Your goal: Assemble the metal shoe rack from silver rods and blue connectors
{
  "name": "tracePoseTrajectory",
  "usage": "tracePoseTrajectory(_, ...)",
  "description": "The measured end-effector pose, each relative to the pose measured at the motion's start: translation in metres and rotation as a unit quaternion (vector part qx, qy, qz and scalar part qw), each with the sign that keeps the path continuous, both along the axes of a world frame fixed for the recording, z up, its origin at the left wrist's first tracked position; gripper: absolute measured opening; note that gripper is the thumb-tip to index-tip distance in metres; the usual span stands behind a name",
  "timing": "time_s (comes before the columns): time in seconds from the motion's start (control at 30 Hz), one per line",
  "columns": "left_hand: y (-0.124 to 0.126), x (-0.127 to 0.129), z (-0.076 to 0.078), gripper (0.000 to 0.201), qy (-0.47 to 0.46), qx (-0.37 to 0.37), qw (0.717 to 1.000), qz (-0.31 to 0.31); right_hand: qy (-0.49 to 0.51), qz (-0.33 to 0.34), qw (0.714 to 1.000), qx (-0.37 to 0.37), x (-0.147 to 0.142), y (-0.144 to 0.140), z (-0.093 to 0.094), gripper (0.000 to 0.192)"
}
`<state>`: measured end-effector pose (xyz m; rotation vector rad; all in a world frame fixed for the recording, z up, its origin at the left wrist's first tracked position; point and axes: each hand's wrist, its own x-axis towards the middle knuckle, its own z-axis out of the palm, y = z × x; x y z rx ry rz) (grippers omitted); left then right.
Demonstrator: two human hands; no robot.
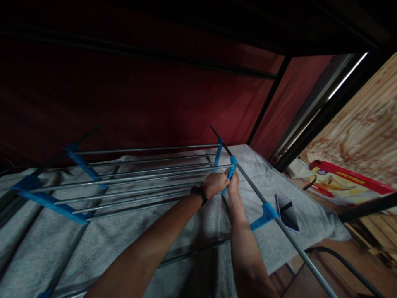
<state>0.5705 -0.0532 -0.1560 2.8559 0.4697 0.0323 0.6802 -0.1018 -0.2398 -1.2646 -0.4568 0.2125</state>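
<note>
Nearest to you, your two forearms ran up from the bottom edge and met at one blue plastic connector (232, 164), the landmark for everything here. Your left hand (215, 184), with a dark watch (199, 193) at the wrist, was curled shut over the ends of the thin metal rods (139, 179) just left of that connector. Your right hand (233, 185) sat just below it, fingers closed on its lower blue part; the fingertips themselves were hidden, so how hard they pinched could not be told.

The rack likely handled light but awkward: thin tubes that probably flex and slip in the palm, and push-fit plastic joints that could crack or pop loose if twisted. The blue joints looked the surer grip, since the rods offer little to hold.

Below and right of the connector, the long side pole (279, 223) ran down past a second blue clip (265, 213), and a phone (288, 213) lay just beyond that pole on the grey towel (186, 231), close enough to be struck. Left of the connector the rods spanned to more blue brackets (77, 159). Behind it stood a dark red wall (139, 91) with black frame bars overhead, leaving little room upward; the open side lay to the right, toward the wooden boards (362, 124).
</note>
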Motion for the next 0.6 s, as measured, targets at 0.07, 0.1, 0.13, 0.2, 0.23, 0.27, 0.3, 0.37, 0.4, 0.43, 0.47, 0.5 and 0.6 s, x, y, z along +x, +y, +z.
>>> tracePoseTrajectory(0.07, 0.0001, 0.0006, -0.0004, 0.044, -0.001, 0.000, 1.000, 0.000, 0.006, -0.002, 1.000, 0.004, 0.0004, 0.0032, -0.0016, 0.027)
tracePoseTrajectory(0.1, 0.0003, 0.0009, -0.0009, 0.044, -0.003, -0.001, 1.000, -0.001, 0.009, -0.002, 1.000, 0.006, 0.0005, 0.0046, -0.0020, 0.027)
tracePoseTrajectory(0.13, 0.0006, 0.0012, -0.0016, 0.044, -0.006, -0.002, 1.000, -0.003, 0.013, -0.001, 1.000, 0.008, 0.0004, 0.0056, -0.0022, 0.028)
tracePoseTrajectory(0.2, 0.0013, 0.0016, -0.0030, 0.044, -0.011, -0.005, 1.000, -0.003, 0.018, 0.004, 1.000, 0.014, -0.0001, 0.0066, -0.0019, 0.029)
tracePoseTrajectory(0.23, 0.0016, 0.0018, -0.0035, 0.044, -0.012, -0.008, 1.000, -0.002, 0.020, 0.009, 1.000, 0.016, -0.0006, 0.0065, -0.0015, 0.029)
tracePoseTrajectory(0.27, 0.0018, 0.0019, -0.0039, 0.044, -0.012, -0.010, 1.000, 0.001, 0.020, 0.014, 1.000, 0.018, -0.0011, 0.0062, -0.0011, 0.029)
tracePoseTrajectory(0.3, 0.0021, 0.0020, -0.0041, 0.043, -0.011, -0.014, 1.000, 0.002, 0.020, 0.019, 0.999, 0.020, -0.0015, 0.0057, -0.0006, 0.029)
tracePoseTrajectory(0.37, 0.0025, 0.0021, -0.0039, 0.042, -0.012, -0.020, 1.000, 0.002, 0.019, 0.029, 0.999, 0.023, -0.0019, 0.0044, 0.0004, 0.029)
tracePoseTrajectory(0.4, 0.0026, 0.0021, -0.0036, 0.042, -0.013, -0.024, 1.000, 0.002, 0.018, 0.034, 0.999, 0.025, -0.0018, 0.0037, 0.0007, 0.029)
tracePoseTrajectory(0.43, 0.0028, 0.0021, -0.0033, 0.042, -0.013, -0.028, 1.000, 0.002, 0.017, 0.039, 0.999, 0.027, -0.0016, 0.0032, 0.0011, 0.029)
tracePoseTrajectory(0.47, 0.0030, 0.0022, -0.0030, 0.041, -0.013, -0.032, 0.999, 0.002, 0.017, 0.044, 0.998, 0.029, -0.0013, 0.0028, 0.0014, 0.029)
tracePoseTrajectory(0.5, 0.0033, 0.0023, -0.0028, 0.041, -0.013, -0.035, 0.999, 0.002, 0.017, 0.050, 0.998, 0.031, -0.0010, 0.0024, 0.0016, 0.029)
tracePoseTrajectory(0.6, 0.0046, 0.0030, -0.0026, 0.040, -0.013, -0.042, 0.999, -0.002, 0.019, 0.066, 0.997, 0.034, -0.0006, 0.0019, 0.0019, 0.028)
